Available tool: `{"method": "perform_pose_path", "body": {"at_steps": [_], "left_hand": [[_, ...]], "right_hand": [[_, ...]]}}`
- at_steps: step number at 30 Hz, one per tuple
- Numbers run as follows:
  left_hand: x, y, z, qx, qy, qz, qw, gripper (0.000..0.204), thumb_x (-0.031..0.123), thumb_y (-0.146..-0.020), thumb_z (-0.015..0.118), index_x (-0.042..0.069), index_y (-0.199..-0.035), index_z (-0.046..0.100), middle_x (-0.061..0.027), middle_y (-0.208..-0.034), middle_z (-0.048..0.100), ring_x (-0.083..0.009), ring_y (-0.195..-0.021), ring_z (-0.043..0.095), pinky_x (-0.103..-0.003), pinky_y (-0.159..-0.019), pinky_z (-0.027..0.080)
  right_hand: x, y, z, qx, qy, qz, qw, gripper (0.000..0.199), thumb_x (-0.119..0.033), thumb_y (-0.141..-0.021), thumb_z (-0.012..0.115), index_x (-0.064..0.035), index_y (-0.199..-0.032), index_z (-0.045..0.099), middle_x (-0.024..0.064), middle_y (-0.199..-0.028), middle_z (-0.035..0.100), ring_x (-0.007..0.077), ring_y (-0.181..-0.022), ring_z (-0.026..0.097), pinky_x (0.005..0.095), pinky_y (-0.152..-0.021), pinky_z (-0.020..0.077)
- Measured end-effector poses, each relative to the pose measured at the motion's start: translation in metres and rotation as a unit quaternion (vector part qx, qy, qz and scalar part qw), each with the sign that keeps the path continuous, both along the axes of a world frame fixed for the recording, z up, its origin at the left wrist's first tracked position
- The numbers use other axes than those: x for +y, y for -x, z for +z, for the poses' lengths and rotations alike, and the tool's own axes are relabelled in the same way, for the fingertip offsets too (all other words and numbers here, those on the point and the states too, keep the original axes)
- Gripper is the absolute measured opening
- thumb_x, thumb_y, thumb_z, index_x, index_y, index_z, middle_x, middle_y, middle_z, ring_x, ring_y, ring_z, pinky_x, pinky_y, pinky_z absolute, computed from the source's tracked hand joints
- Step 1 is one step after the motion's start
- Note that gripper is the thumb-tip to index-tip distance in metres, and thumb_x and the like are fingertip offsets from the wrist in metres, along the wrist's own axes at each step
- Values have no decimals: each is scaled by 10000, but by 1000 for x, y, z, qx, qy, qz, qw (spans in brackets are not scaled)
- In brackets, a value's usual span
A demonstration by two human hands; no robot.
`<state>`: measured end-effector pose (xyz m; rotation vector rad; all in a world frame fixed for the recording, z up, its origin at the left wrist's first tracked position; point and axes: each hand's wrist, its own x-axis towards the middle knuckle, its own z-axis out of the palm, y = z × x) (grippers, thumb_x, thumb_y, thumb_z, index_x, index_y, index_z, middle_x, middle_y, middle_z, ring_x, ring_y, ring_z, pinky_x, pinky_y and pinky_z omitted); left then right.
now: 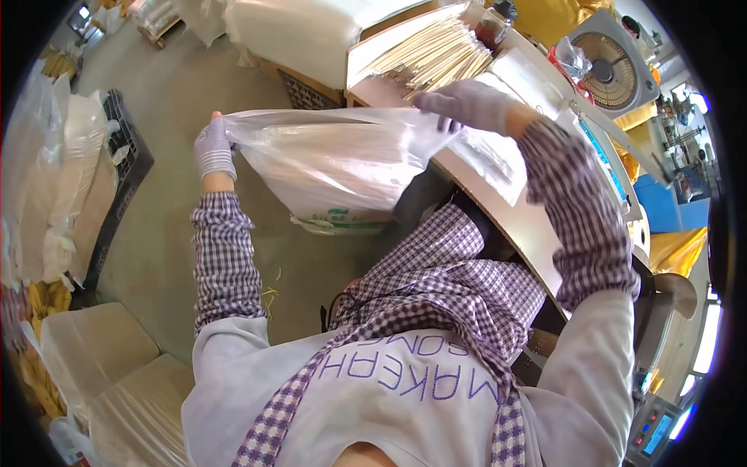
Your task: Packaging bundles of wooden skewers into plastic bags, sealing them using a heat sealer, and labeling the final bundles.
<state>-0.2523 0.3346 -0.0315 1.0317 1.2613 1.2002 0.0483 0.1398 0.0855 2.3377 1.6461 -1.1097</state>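
A translucent white plastic bag with green print near its lower end is stretched between my hands, over the floor in front of me. Its upper left corner is pinched in my left hand, which wears a thin striped glove with a bare fingertip showing. My right hand, gloved too and slightly blurred, grips the upper right end of the bag beside the table edge. The bag hangs down toward my knees, and the light seems to pass through it; whether anything lies inside I cannot tell.
Thin wooden sticks fill an open carton on the table to the right. Beyond them stands a grey fan. Plastic-wrapped stacks and a black pallet line the left. A wrapped carton sits at lower left.
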Motion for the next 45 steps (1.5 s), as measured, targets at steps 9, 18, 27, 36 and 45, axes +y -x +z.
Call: {"method": "perform_pose_path", "body": {"at_steps": [9, 18, 27, 36, 45], "left_hand": [[7, -9, -27, -148, -2, -35, 988, 277, 303, -863, 523, 34, -929, 529, -78, -826, 568, -193, -761, 567, -311, -699, 458], [-186, -74, -44, 414, -548, -193, 700, 530, 372, -802, 549, 17, -1182, 444, -195, -1257, 407, -353, -1187, 367, -490, -993, 245], [-129, -101, -60, 532, -562, -161, 612, 630, 501, -835, 393, 56, -1281, 372, -159, -1350, 332, -331, -1238, 313, -538, -1009, 155], [-290, -202, 12, 248, -512, -399, 720, 460, 158, -844, 536, -46, -1233, 400, -198, -1214, 456, -311, -1090, 470, -381, -939, 359], [-579, -499, -18, 154, -413, -788, 431, 550, 338, -780, 585, 36, -1213, 431, -156, -956, 569, -291, -852, 569, -373, -730, 463]], "right_hand": [[-221, -61, -10, -30, -277, -176, 944, 357, -310, -826, 559, -32, -1048, 594, 154, -955, 631, 254, -880, 609, 330, -785, 461], [-414, -45, -74, 37, -266, -453, 850, 328, -185, -874, 495, 58, -1088, 542, 128, -926, 638, 163, -881, 599, 269, -805, 459], [-471, -43, -100, 152, -346, -530, 759, 297, -140, -882, 494, 64, -1095, 533, 138, -924, 628, 179, -872, 600, 279, -808, 473], [-450, -116, -89, -159, -424, -428, 782, 619, -190, -755, 658, -73, -1292, 373, 142, -1307, 406, 271, -1153, 455, 358, -931, 403], [-592, -312, -135, -263, -243, -708, 609, 712, -413, -707, 633, -31, -1258, 394, 212, -1255, 434, 332, -1170, 419, 367, -967, 352]]}}
